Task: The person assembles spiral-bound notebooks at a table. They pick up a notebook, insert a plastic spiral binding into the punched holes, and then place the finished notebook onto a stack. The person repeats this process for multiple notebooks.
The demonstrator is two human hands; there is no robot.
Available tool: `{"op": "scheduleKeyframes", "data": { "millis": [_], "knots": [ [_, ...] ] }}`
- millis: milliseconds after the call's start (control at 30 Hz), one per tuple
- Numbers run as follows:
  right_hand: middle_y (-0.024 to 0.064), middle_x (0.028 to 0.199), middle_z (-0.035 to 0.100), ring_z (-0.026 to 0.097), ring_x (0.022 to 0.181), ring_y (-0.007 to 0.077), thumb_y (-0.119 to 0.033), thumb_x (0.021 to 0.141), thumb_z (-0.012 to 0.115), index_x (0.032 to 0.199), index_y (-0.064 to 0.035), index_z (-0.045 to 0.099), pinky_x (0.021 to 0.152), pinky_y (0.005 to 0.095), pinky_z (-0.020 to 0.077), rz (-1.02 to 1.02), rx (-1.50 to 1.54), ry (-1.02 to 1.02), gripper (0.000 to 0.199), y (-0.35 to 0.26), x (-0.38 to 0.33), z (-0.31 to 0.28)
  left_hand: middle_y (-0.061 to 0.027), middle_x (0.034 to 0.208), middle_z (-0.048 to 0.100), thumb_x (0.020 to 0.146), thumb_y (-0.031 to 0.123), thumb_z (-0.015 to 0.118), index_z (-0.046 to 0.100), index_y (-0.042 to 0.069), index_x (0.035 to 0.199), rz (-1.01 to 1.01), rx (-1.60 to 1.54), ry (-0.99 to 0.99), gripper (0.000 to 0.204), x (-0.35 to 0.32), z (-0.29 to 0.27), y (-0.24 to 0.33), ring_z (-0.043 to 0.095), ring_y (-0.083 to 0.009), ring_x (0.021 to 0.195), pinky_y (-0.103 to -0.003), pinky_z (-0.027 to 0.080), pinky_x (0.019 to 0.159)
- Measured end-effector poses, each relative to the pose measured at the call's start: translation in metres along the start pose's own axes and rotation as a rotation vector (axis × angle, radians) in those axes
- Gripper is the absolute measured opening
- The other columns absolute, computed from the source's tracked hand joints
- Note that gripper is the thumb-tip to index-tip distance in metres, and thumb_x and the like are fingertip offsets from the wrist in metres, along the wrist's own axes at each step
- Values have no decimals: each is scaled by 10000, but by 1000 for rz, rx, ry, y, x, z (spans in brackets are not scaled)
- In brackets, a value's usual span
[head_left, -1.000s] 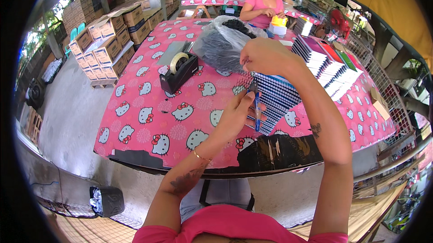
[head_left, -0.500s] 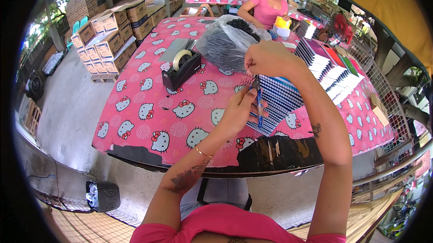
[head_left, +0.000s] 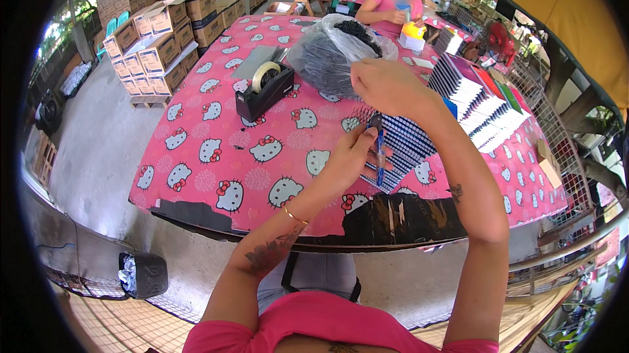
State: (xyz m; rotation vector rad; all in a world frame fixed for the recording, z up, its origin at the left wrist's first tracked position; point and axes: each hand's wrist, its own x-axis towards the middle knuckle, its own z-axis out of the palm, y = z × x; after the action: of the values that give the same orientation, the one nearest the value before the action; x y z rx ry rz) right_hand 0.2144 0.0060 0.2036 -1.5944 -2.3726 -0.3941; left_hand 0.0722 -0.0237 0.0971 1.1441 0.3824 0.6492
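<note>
My left hand (head_left: pixel 359 151) is closed around blue-handled pliers (head_left: pixel 380 160), held upright with the dark jaws up. It is over the near left corner of a stack of spiral-bound notebooks (head_left: pixel 411 140), whose dark coil spines face me. My right hand (head_left: pixel 383 84) is closed in a pinch just above the pliers and the stack. What its fingers hold is hidden; thin dark coil loops (head_left: pixel 364 114) show below it. Beyond that hand sits a clear plastic bag (head_left: pixel 321 58) full of dark coils.
A black tape dispenser (head_left: pixel 265 91) stands left of the bag on the pink patterned tablecloth (head_left: pixel 255 176). Taller notebook stacks (head_left: pixel 475 101) rise on the right. Across the table a person in pink (head_left: pixel 393 6) works. Cartons (head_left: pixel 154 52) are piled on a pallet at left; a black bin (head_left: pixel 144 274) is below.
My right hand has lifted slightly up and left. My left hand with the pliers has barely moved. The person across has raised a hand, and my view has shifted a little.
</note>
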Motion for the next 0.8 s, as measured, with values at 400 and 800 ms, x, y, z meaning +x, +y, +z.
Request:
{"op": "scheduleKeyframes", "data": {
  "millis": [400,800],
  "knots": [
    [192,781,664,645,771,380,-298,854,607,802,-8,659,686,490,479,125,-138,-225,300,-1,-1,-4,-128,909,660,1007,358,407,489,10,1158,44,129,-22,387,3,0,-1,692,-225,778,-323,548,586],
    [143,830,700,669,849,310,-315,775,724,811,-74,717,788,458,430,90,-229,-418,244,-12,6,-9,-97,853,630,1003,346,396,475,11,1180,-16,61,81,387,6,-2,-7,683,-234,758,-348,573,592]
  ]
}}
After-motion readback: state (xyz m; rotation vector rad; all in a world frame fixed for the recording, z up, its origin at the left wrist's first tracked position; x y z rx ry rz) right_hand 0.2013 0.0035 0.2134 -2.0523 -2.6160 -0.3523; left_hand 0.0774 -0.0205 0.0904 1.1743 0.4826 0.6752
